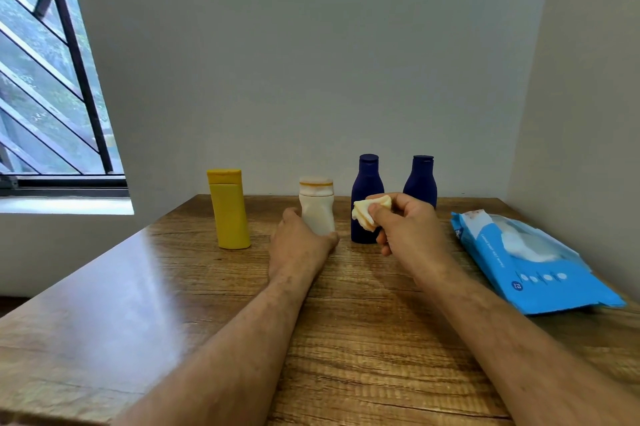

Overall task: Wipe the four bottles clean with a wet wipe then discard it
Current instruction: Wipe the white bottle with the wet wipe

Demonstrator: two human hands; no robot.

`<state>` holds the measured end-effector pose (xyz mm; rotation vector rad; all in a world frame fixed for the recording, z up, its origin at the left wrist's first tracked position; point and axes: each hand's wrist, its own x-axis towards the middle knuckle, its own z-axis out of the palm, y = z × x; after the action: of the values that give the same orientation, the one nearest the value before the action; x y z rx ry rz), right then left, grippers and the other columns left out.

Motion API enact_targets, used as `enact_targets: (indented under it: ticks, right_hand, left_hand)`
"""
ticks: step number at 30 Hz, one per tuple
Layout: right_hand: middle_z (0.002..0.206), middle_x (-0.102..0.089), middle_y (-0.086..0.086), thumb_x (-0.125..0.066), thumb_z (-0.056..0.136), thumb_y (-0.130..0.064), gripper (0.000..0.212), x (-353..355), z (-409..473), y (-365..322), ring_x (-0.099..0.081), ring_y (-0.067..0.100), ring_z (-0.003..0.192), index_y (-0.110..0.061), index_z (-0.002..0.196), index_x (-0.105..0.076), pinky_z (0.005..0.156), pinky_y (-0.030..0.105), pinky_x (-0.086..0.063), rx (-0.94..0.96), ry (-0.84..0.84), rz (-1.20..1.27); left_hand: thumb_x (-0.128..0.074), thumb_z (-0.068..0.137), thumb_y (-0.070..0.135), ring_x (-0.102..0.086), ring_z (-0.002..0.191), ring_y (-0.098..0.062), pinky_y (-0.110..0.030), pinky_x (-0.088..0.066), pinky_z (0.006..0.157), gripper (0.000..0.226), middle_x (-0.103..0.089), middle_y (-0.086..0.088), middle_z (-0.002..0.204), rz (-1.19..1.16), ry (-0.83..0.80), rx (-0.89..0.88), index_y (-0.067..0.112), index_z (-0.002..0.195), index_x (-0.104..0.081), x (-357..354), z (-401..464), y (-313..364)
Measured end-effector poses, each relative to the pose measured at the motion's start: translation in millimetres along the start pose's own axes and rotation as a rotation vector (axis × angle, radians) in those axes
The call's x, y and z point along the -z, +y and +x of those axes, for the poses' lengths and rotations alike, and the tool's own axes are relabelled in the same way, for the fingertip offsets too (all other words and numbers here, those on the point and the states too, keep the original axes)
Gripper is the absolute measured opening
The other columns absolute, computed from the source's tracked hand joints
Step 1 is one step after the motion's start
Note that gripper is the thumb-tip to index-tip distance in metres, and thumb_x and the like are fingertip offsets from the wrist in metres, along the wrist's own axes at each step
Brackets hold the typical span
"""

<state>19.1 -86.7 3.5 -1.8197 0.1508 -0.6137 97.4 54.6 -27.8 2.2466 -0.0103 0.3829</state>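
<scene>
Here, left hand [300, 241] gripping cream bottle [317, 205] low, fingers hidden behind it, right hand [403, 223] pinching crumpled wipe [367, 212], masking navy bottle [365, 183].

We count four bottles: one yellow bottle [229, 209], one cream bottle [317, 205], two navy bottles [367, 190] [420, 183]; one wet wipe [369, 212]; one wipes pack [530, 263].

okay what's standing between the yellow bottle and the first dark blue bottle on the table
In the head view, the cream bottle stands between the yellow bottle and the nearer dark blue bottle, with the left hand gripping its base.
</scene>
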Motion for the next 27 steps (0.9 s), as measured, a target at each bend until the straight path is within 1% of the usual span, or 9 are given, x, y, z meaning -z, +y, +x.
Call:
enact_targets:
  ticks: [3, 5, 8, 12, 16, 19, 22, 24, 27]
  right_hand:
    - [0.108, -0.068, 0.004, -0.060, 0.097, -0.026, 0.030, -0.6, 0.1, -0.4, -0.061, 0.009, 0.074, -0.022, 0.126, -0.061, 0.050, 0.016, -0.045, 0.003, 0.000, -0.002]
    - [0.107, -0.068, 0.003, -0.060, 0.097, -0.026, 0.028, -0.9, -0.9, -1.1, -0.062, 0.009, 0.075, -0.022, 0.125, -0.061, 0.051, 0.016, -0.045, 0.007, -0.006, -0.002]
    - [0.104, -0.067, 0.000, -0.060, 0.096, -0.025, 0.025, -1.3, -0.8, -1.7, -0.062, 0.010, 0.084, -0.023, 0.121, -0.063, 0.057, 0.019, -0.046, 0.015, -0.006, 0.004]
    - [0.103, -0.068, -0.001, -0.060, 0.096, -0.024, 0.023, -2.5, -0.6, -2.0, -0.062, 0.010, 0.088, -0.024, 0.119, -0.063, 0.062, 0.020, -0.047, 0.030, -0.006, 0.002]
    - [0.101, -0.067, -0.004, -0.060, 0.096, -0.025, 0.025, -4.5, -0.3, -1.0, -0.062, 0.010, 0.090, -0.025, 0.121, -0.063, 0.076, 0.026, -0.055, 0.032, -0.004, -0.025]
    - [0.100, -0.067, -0.004, -0.060, 0.096, -0.025, 0.025, -5.0, -0.1, -0.3, -0.061, 0.010, 0.088, -0.024, 0.121, -0.063, 0.078, 0.027, -0.054, 0.040, -0.006, -0.032]
    - [0.101, -0.067, -0.002, -0.061, 0.096, -0.025, 0.025, -4.5, 0.5, 0.7, -0.060, 0.010, 0.088, -0.023, 0.121, -0.063, 0.078, 0.028, -0.054, 0.046, 0.005, -0.030]
    - [0.103, -0.068, -0.002, -0.061, 0.096, -0.025, 0.025, -4.0, 0.9, 1.0, -0.061, 0.010, 0.088, -0.023, 0.121, -0.063, 0.078, 0.028, -0.054, 0.048, 0.005, -0.029]
    - [0.105, -0.068, 0.000, -0.061, 0.096, -0.025, 0.026, -2.0, 1.5, 1.2, -0.061, 0.012, 0.091, -0.023, 0.122, -0.063, 0.080, 0.032, -0.056, 0.048, 0.012, -0.042]
  left_hand:
    - [-0.083, 0.075, 0.046, -0.057, 0.124, -0.025, -0.042, -0.051, 0.101, 0.076, -0.059, -0.004, 0.134, 0.015, -0.002, 0.002, 0.018, 0.135, -0.044, -3.1, 1.5, 0.9]
    - [-0.082, 0.076, 0.045, -0.057, 0.122, -0.025, -0.043, -0.052, 0.099, 0.070, -0.061, -0.004, 0.130, 0.022, 0.008, 0.004, 0.018, 0.130, -0.047, -4.9, 3.5, 1.6]
    - [-0.081, 0.077, 0.044, -0.057, 0.120, -0.027, -0.045, -0.052, 0.098, 0.066, -0.064, -0.005, 0.125, 0.018, 0.024, 0.017, 0.016, 0.128, -0.049, -7.4, 8.8, 3.4]
    - [-0.080, 0.077, 0.046, -0.056, 0.120, -0.028, -0.046, -0.052, 0.097, 0.066, -0.064, -0.005, 0.124, 0.037, 0.033, 0.023, 0.017, 0.128, -0.050, -9.0, 12.2, 5.1]
    - [-0.079, 0.078, 0.047, -0.055, 0.121, -0.027, -0.044, -0.051, 0.096, 0.065, -0.065, -0.005, 0.123, 0.062, 0.035, 0.013, 0.017, 0.128, -0.051, -11.0, 12.1, 2.9]
    - [-0.079, 0.078, 0.048, -0.054, 0.121, -0.027, -0.044, -0.051, 0.098, 0.066, -0.064, -0.005, 0.125, 0.059, 0.025, 0.020, 0.017, 0.129, -0.050, -10.0, 11.2, 3.7]
    - [-0.083, 0.073, 0.049, -0.055, 0.121, -0.026, -0.045, -0.051, 0.099, 0.074, -0.062, -0.004, 0.127, 0.035, 0.017, 0.035, 0.017, 0.131, -0.049, -8.5, 9.0, 4.6]
    - [-0.087, 0.070, 0.045, -0.055, 0.123, -0.026, -0.045, -0.051, 0.101, 0.079, -0.060, -0.005, 0.129, 0.009, 0.020, 0.048, 0.016, 0.132, -0.047, -7.1, 7.1, 4.0]
    - [-0.088, 0.071, 0.038, -0.056, 0.123, -0.029, -0.043, -0.052, 0.101, 0.081, -0.058, -0.010, 0.132, 0.005, 0.063, 0.071, 0.009, 0.133, -0.044, -2.1, 4.4, 2.0]
